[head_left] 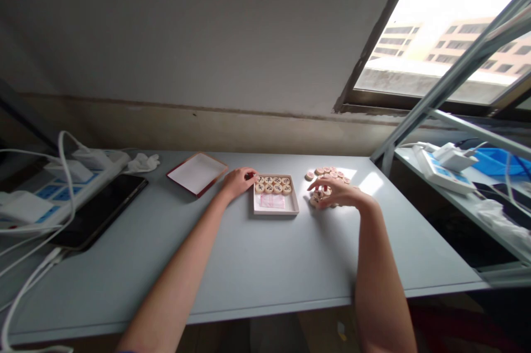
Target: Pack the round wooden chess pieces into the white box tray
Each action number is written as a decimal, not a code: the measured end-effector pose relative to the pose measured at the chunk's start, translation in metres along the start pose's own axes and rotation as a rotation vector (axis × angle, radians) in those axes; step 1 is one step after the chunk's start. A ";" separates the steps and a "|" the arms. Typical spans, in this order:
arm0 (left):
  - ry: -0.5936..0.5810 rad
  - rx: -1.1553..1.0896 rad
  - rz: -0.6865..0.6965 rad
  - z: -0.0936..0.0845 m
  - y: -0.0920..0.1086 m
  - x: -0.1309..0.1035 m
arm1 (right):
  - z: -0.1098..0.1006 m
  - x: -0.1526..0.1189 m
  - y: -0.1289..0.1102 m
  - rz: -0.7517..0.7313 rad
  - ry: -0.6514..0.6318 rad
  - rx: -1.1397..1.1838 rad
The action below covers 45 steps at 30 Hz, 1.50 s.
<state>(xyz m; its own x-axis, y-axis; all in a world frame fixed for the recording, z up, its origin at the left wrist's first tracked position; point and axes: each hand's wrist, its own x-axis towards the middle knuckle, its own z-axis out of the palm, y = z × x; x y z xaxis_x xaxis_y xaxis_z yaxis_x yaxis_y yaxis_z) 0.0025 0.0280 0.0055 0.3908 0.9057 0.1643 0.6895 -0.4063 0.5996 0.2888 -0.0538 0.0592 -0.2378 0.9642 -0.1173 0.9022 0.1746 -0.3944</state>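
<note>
An open shallow white box (276,211) sits on the desk, holding two rows of round Chinese chess pieces (274,185) with dark characters. Below those rows a pink-printed paper (272,201) lies on the box's floor. My left hand (239,182) is at the box's upper left corner, its fingers curled against the side wall. To the right of the box, my right hand (335,191) arches over a loose pile of chess pieces (326,171). Its thumb and fingers are apart, reaching down around pieces; I see none lifted. The palm hides part of the pile.
The box's red-edged lid (197,174) lies inside up at the left. Further left are a black phone (99,212), a power strip (62,190) with white cables and a crumpled tissue (143,162). A metal frame (452,73) and side shelf (493,214) border the right.
</note>
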 end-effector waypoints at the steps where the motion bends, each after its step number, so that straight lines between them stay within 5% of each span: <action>1: 0.000 0.003 0.000 0.000 0.000 0.000 | 0.000 -0.001 0.002 0.007 -0.036 -0.018; 12: 0.005 -0.005 0.015 0.002 -0.003 0.002 | 0.015 0.015 -0.009 -0.091 0.056 0.021; 18: -0.004 -0.014 0.013 0.001 -0.002 0.001 | 0.022 0.021 -0.021 -0.033 -0.030 0.075; 26: 0.004 -0.011 0.004 0.001 -0.001 0.001 | 0.031 0.031 -0.039 -0.168 0.272 0.115; 32: 0.009 -0.023 0.024 0.001 0.000 0.000 | 0.057 0.041 -0.084 -0.425 0.216 0.109; 45: 0.004 -0.008 0.011 0.001 -0.001 0.000 | 0.074 0.046 -0.092 -0.359 0.235 -0.013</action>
<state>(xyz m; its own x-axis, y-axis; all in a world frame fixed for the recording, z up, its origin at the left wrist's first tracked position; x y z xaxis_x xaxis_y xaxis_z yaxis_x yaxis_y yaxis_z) 0.0026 0.0283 0.0043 0.3958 0.9017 0.1741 0.6803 -0.4153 0.6039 0.1686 -0.0405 0.0230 -0.4508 0.8608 0.2364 0.7819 0.5085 -0.3605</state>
